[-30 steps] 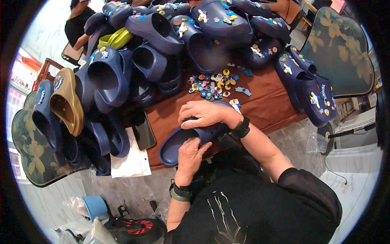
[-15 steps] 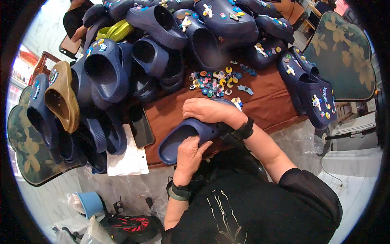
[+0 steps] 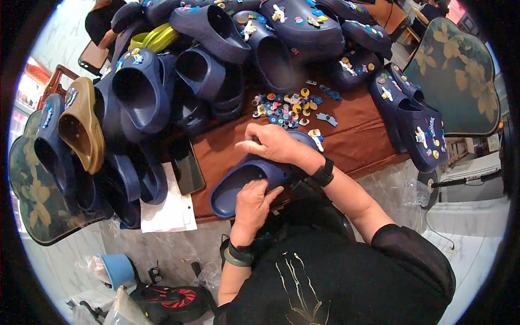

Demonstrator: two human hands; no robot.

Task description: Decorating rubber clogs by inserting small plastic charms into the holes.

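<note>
A navy blue clog point(image 3: 227, 195) lies at the table's front edge, its heel toward the left. My left hand point(image 3: 252, 208) grips it at the foot opening, with the fingertips reaching inside and out of sight. Over the clog's upper is my right hand point(image 3: 276, 145), thumb and a finger apart and pointing left; nothing shows between them. The toe is partly hidden behind that hand and wrist. Beside the toe a white and orange charm point(image 3: 316, 139) is visible. Beyond my right hand, small colourful shoe charms point(image 3: 287, 110) lie in a loose heap.
Navy clogs with charms point(image 3: 303, 32) are piled along the back and left, among them a tan clog point(image 3: 81, 127) and a lime green one point(image 3: 154, 39). A decorated pair point(image 3: 417, 122) stands at right. A dark phone point(image 3: 189, 170) and white papers point(image 3: 168, 208) lie left of my hands.
My right hand has lifted slightly, and its thumb and finger, earlier lying curved over the clog, have spread apart. My left hand keeps its place in the clog's opening.
</note>
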